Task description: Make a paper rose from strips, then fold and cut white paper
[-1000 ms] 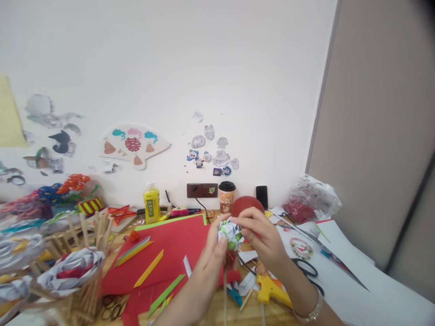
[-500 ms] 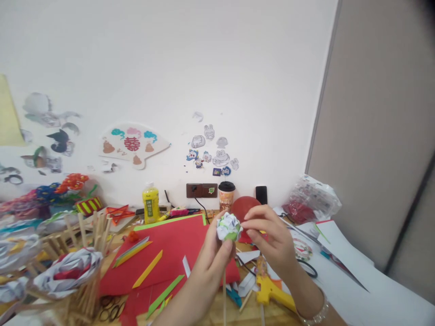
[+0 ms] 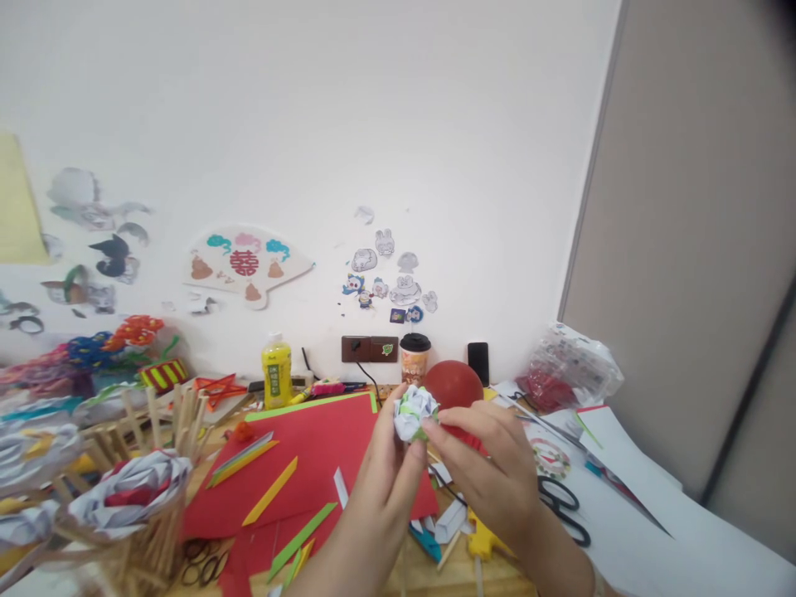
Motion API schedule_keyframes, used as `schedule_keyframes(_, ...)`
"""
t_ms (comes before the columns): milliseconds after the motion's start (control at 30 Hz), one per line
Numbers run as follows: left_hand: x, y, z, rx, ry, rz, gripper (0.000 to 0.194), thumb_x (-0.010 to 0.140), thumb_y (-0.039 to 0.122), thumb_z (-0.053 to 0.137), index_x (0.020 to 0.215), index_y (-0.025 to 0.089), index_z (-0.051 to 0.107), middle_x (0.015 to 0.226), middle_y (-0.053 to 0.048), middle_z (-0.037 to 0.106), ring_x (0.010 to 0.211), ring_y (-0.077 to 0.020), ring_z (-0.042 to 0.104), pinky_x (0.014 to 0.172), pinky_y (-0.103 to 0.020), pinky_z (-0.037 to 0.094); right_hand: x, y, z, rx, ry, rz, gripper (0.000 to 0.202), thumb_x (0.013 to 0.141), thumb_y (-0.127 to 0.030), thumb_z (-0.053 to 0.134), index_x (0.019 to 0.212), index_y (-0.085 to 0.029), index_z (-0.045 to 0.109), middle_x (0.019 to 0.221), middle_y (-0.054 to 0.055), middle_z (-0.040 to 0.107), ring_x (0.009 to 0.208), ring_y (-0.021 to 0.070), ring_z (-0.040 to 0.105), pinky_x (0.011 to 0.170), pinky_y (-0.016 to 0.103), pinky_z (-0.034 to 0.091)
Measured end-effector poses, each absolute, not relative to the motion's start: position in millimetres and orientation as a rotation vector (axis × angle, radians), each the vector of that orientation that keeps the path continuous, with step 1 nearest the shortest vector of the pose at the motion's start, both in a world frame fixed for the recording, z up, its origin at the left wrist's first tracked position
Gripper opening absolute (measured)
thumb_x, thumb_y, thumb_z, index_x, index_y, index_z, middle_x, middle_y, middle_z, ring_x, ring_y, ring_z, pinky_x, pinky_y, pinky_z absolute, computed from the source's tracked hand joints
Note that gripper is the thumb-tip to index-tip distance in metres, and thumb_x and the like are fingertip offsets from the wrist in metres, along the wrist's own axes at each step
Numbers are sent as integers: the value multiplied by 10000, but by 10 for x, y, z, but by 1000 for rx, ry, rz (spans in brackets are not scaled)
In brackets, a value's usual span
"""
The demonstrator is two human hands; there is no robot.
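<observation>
1. A person's left hand (image 3: 389,485) holds a white-and-green paper rosette (image 3: 415,413) above a crowded wooden surface (image 3: 446,580), its thumb bent against the near edge and its other fingers closed around the left side.
2. The right hand (image 3: 497,464) meets the rosette from the right, fingertips at its lower right edge; whether they pinch a fold or merely rest there, an onlooker cannot tell.
3. The rosette lies left of the right fingers and just beyond the left thumb; roundish, it shows no clear long axis. The left hand has the closer hold.
4. Below, a yellow glue gun (image 3: 482,541), partly hidden by the right forearm, crowds the near side; black-handled scissors (image 3: 563,506) lie to the right.
5. Leftward, red sheets (image 3: 311,448) lie flat, leaving low, open room above them.
6. Beyond, a red rounded object (image 3: 453,383) and a lidded cup (image 3: 414,362) limit reach toward the wall (image 3: 478,166); overhead is open.
</observation>
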State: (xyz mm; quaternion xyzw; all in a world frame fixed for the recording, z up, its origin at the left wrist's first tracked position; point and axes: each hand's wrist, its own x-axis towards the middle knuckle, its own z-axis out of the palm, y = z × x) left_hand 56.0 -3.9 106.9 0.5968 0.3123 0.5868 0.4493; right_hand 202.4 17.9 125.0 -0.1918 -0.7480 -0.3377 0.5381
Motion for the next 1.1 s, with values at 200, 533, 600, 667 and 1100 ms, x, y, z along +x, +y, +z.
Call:
schedule_keyframes(200,584,-62,1128,1461,784,1447,611,858,451,449,1396,271,221,1489,-51,238,1352,-252,222,1114,-427,191,1985,155,1277,-448,-1742,-773,378,819,-99,552,1161,-260,562,853,33,653,810,182,578,747,335,479)
schedule_keyframes(533,588,-144,1256,1432,749,1496,621,864,417,455,1402,215,219,1466,-85,297,1334,-248,273,1082,-369,278,2056,202,1138,-463,-1843,-1001,338,839,-139,535,1161,-236,567,917,47,665,890,189,559,831,356,461)
schedule_keyframes(600,586,-149,1257,1436,760,1497,623,859,417,463,1398,207,232,1470,-87,291,1337,-248,267,1081,-361,280,2032,192,1156,-492,-1809,-997,342,840,-161,531,1171,-244,557,897,46,664,876,189,561,815,351,462)
schedule_keyframes(667,583,-154,1255,1429,768,1498,625,854,423,470,1395,210,242,1467,-87,297,1332,-254,278,1076,-366,289,2009,184,1174,-513,-1784,-1011,341,836,-186,530,1170,-249,556,887,50,658,873,193,558,813,355,456)
schedule_keyframes(1100,563,-168,1252,1423,869,1504,612,843,441,477,1390,249,284,1473,-58,293,1346,-272,239,1102,-427,209,1996,180,1240,-607,-1758,-353,436,874,-274,421,1306,-220,399,1186,110,510,1065,246,503,853,405,446)
